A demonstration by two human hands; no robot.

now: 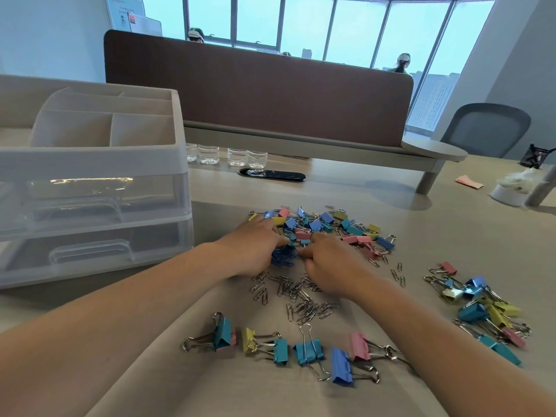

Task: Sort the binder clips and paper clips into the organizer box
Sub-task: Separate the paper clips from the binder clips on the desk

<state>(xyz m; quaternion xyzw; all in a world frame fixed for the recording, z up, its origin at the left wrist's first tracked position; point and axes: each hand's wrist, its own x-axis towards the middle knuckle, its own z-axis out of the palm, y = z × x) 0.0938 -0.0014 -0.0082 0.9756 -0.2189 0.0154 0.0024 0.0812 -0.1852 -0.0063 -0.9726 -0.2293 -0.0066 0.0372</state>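
A bunch of blue paper clips point(284, 256) lies between my two hands in the middle of the table. My left hand point(255, 246) has its fingers curled over the bunch's left side and grips it. My right hand point(328, 261) meets it from the right, curled fingertips pinching at the bunch's edge. Small coloured binder clips point(326, 227) are heaped just beyond my fingers. Silver paper clips point(301, 297) are scattered below my hands. The white organizer box point(90, 164), with open top compartments and two clear drawers, stands at the left.
Several large binder clips point(282, 346) lie in a row near the front edge. Medium binder clips point(481, 307) are piled at the right. Clear cups point(228, 156), a black oval cable port point(270, 175) and a brown desk partition point(258, 94) stand behind the pile.
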